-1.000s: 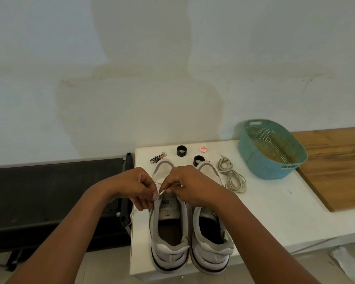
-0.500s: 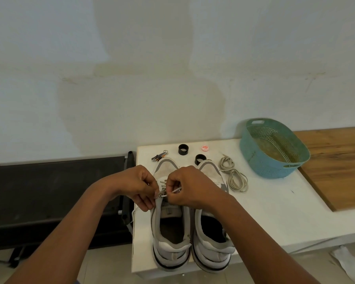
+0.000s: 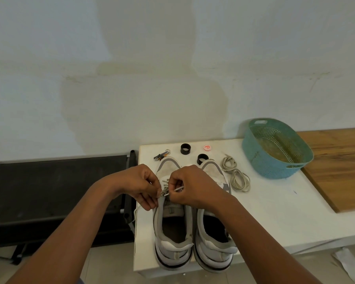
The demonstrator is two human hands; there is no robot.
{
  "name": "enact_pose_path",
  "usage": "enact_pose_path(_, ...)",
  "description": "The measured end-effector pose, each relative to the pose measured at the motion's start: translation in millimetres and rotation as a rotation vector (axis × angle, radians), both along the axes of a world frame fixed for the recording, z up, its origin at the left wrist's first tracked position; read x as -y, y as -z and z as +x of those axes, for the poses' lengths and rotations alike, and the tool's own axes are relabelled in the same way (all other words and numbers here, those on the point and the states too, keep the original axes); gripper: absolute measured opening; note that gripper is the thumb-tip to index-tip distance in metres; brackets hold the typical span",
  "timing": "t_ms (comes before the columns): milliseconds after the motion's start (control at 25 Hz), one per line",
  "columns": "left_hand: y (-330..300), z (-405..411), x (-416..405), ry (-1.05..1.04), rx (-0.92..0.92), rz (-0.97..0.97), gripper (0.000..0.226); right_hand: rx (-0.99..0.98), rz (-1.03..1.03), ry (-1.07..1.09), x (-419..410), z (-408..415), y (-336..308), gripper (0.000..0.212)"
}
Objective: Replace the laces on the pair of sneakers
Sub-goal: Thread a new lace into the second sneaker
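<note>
I have both hands over the left sneaker, which stands heel toward me on the white tabletop, touching the right sneaker beside it. My left hand has its fingers curled at the left edge of the eyelet row, pinching the lace or the flap there (I cannot tell which from this angle), and my right hand pinches the pale lace close to its tip, just above the upper eyelets. A loose run of the same lace trails off the left side of the shoe and over the tabletop edge. I judge that I am threading the top of this shoe, so it looks close to laced, though my hands hide most of the eyelet row and I cannot confirm how many holes are filled. The right sneaker shows no lace that I can make out, its tongue open, so that one seems still to do. A coiled bundle of beige laces lies on the tabletop just right of the shoes; whether these are the old ones or the fresh ones for the second shoe, I cannot say. Beyond the toes sit two black rings, a small round red-and-white piece and a small metal tool, with a teal basket farther right, partly on a wooden board.
</note>
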State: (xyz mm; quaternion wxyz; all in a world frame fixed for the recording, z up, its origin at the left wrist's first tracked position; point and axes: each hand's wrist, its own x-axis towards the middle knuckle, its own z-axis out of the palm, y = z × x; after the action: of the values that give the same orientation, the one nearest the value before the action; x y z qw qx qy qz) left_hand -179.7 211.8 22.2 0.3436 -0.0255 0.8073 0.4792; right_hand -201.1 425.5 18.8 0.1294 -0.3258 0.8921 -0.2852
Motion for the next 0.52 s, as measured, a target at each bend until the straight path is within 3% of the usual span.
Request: enact_pose_path(520,-3.8,1.8,-0.2,-0.011,0.004,-0.001,0.012,0.018,-0.035,0.013,0.5,-1.3,2.1,0.003)
